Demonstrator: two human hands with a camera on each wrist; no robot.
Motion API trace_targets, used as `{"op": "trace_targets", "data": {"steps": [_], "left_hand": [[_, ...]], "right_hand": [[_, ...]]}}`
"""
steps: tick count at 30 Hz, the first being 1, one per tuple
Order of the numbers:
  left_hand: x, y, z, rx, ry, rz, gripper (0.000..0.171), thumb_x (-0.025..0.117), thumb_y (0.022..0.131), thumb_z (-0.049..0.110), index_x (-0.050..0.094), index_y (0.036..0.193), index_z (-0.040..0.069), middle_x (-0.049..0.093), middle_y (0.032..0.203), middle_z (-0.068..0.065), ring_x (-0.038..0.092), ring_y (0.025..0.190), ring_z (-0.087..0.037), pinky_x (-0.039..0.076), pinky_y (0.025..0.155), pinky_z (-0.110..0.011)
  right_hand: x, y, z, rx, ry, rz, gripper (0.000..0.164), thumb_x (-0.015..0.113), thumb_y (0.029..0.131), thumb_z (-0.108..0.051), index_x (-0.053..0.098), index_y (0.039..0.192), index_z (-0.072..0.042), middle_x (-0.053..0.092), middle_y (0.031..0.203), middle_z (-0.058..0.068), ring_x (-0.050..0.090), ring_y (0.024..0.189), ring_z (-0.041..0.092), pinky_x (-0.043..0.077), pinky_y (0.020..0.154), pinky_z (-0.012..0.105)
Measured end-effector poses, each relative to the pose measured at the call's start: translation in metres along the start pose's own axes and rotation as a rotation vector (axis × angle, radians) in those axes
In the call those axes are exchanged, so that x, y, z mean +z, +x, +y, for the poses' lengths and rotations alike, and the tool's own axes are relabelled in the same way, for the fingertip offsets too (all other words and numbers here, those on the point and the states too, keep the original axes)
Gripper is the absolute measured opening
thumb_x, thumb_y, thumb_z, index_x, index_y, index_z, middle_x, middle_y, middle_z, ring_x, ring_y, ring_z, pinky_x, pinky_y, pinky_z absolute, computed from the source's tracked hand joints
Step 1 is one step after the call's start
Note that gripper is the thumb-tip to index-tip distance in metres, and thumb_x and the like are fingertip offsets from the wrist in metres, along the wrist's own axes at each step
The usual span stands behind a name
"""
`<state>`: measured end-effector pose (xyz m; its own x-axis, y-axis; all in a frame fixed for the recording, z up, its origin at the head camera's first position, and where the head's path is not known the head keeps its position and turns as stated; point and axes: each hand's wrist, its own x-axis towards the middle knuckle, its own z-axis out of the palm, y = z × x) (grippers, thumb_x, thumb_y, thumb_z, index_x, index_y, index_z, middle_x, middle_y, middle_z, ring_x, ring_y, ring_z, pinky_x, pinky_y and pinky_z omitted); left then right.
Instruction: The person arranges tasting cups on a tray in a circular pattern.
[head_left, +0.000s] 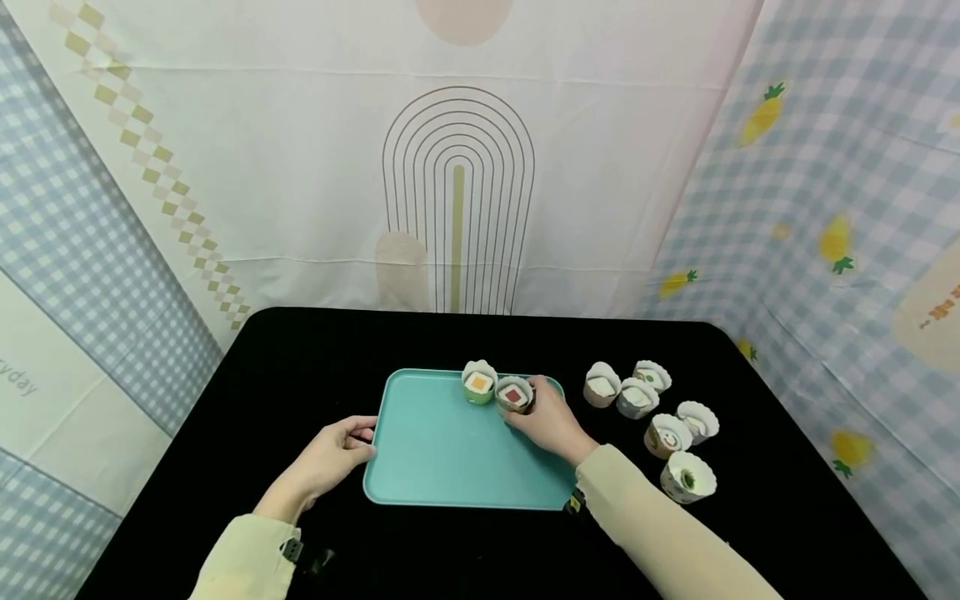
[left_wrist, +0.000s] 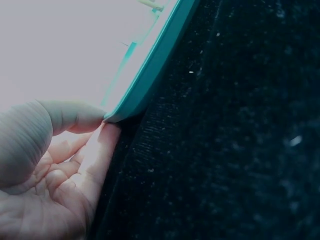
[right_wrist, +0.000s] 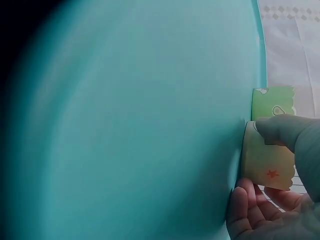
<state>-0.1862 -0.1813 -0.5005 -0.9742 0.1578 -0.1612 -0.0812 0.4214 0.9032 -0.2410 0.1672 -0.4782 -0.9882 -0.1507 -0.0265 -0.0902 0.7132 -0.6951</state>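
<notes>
A turquoise tray lies on the black table. My left hand is at its left rim; the left wrist view has thumb and fingertips pinching the tray's edge. Over the tray's far right part, my right hand holds a paper baking cup with a dark red square inside. In the right wrist view, thumb and fingers span this tan cup, which has a red star on its side. Right beside it, a green paper cup with an orange square inside stands at the tray's far edge.
Right of the tray, several more paper cups stand on the table: one nearest me with something green inside, a brown one, and a pale one farther back. A patterned curtain hangs behind the table.
</notes>
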Motion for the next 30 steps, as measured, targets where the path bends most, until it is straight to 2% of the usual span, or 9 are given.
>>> {"op": "trace_targets", "data": {"steps": [10,16,24,30], "left_hand": [[0.0,0.0,0.004,0.016,-0.01,0.002,0.046,0.062,0.094,0.01,0.051,0.139,0.01,0.056,0.113,-0.008,0.058,0.093,-0.019,0.048,0.086,-0.042],[0.001,0.002,0.001,0.004,-0.007,0.005,0.046,0.063,0.093,0.008,0.052,0.138,0.011,0.056,0.112,-0.008,0.058,0.093,-0.019,0.048,0.085,-0.04],[0.001,0.003,0.0,0.013,-0.004,-0.002,0.047,0.062,0.093,0.008,0.051,0.139,0.012,0.056,0.112,-0.007,0.059,0.093,-0.019,0.048,0.086,-0.041],[0.001,0.001,-0.001,0.001,-0.008,-0.003,0.047,0.062,0.093,0.008,0.051,0.138,0.012,0.056,0.111,-0.007,0.059,0.092,-0.02,0.048,0.087,-0.042]], "right_hand": [[-0.001,0.002,0.001,0.002,-0.006,0.0,0.058,0.075,0.086,-0.026,0.046,0.131,-0.005,0.058,0.111,0.008,0.06,0.097,0.02,0.051,0.081,0.042],[-0.008,-0.003,-0.001,0.023,0.023,-0.01,0.062,0.076,0.085,-0.029,0.045,0.133,-0.005,0.057,0.11,0.01,0.058,0.089,0.018,0.05,0.072,0.037],[-0.041,-0.026,0.0,-0.027,0.015,0.015,0.071,0.073,0.085,-0.041,0.042,0.139,-0.007,0.052,0.125,0.013,0.053,0.104,0.028,0.045,0.08,0.04],[-0.074,-0.049,0.01,-0.066,-0.056,0.07,0.074,0.072,0.082,-0.052,0.045,0.136,-0.009,0.054,0.12,0.012,0.054,0.105,0.03,0.045,0.084,0.043]]}}
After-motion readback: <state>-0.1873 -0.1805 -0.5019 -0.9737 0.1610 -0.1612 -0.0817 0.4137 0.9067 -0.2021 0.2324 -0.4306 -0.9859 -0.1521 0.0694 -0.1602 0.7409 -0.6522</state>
